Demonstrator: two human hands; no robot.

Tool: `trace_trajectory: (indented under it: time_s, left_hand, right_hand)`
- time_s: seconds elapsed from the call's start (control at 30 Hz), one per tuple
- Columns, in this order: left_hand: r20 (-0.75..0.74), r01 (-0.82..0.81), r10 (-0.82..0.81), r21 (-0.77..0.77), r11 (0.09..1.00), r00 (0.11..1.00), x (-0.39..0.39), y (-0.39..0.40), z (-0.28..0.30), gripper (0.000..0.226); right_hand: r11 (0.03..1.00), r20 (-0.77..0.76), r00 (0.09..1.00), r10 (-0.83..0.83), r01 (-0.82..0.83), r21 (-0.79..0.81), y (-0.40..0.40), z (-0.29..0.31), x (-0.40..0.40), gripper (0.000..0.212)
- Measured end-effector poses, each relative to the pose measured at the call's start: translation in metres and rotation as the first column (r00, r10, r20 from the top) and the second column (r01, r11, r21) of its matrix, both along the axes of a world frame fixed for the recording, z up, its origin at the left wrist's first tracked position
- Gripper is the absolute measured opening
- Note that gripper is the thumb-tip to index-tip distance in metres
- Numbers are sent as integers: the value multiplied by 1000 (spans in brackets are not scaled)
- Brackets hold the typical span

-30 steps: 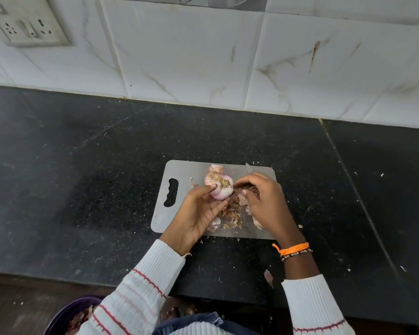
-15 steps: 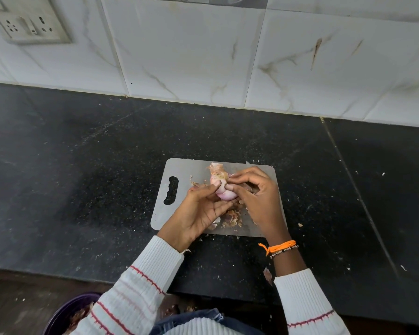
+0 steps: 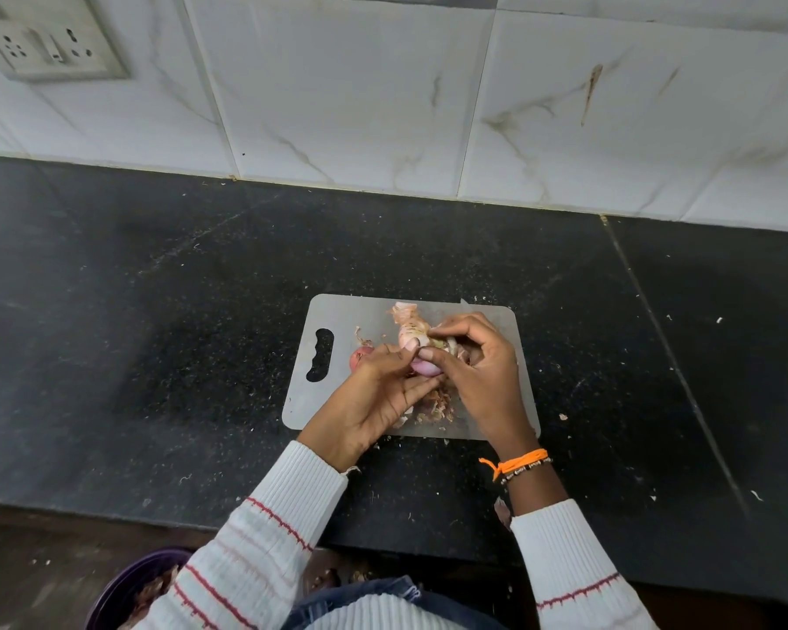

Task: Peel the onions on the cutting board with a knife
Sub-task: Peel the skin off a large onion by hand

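A small pink onion (image 3: 421,356) is held just above the grey cutting board (image 3: 333,316). My left hand (image 3: 378,397) grips it from below and the left. My right hand (image 3: 483,375) pinches the loose papery skin at the onion's top, and a flap of skin (image 3: 406,313) sticks up behind. A second reddish onion (image 3: 359,356) lies on the board, partly hidden by my left hand. Peeled skins (image 3: 435,404) are heaped on the board under my hands. A knife tip (image 3: 464,301) shows at the board's far edge; the rest is hidden.
The board lies on a black speckled countertop (image 3: 155,311) backed by white marble tiles (image 3: 337,106) with a socket plate (image 3: 51,43) at top left. A purple bowl (image 3: 128,588) with skins sits below the counter's front edge. Skin scraps dot the counter on the right.
My right hand has moved in from beside the onion and now pinches the skin at its top. The onion has turned in my left hand. A second onion shows at the left.
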State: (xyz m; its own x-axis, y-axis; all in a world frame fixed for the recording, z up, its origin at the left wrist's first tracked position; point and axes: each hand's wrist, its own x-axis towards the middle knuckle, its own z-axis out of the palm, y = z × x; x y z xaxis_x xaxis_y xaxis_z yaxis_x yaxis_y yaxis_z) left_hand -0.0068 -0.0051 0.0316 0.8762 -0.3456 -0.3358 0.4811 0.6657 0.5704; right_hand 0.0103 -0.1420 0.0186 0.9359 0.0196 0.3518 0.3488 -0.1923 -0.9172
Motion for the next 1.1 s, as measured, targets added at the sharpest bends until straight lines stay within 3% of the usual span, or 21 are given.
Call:
trace_trajectory:
  time_s: [0.13,0.3,0.5,0.73,0.87,1.1]
  left_hand:
    - [-8,-7,7,-9,1000,1000,-1,1,-1,32]
    - [-18,-1,0,-10,1000,1000,-1,0,2,28]
    - [-41,-7,7,-19,1000,999,-1,1,1,29]
    - [-63,-29,30,13,1000,998,-2,-2,2,21]
    - [-89,-47,51,39,998,995,-1,-1,0,21]
    - [-98,-62,68,62,996,993,0,0,-2,17]
  right_hand:
    - [998,3,1000,15,-15,58,-1,-3,3,21]
    - [993,98,993,-58,67,-94,2,-5,1,18]
    - [996,-29,998,53,-55,-73,-9,-2,1,24]
    - [990,79,996,-48,58,-128,-7,-7,0,11]
    - [984,91,995,-39,55,-171,-7,-8,-1,11]
    - [970,246,969,-39,96,-225,0,-5,-4,16]
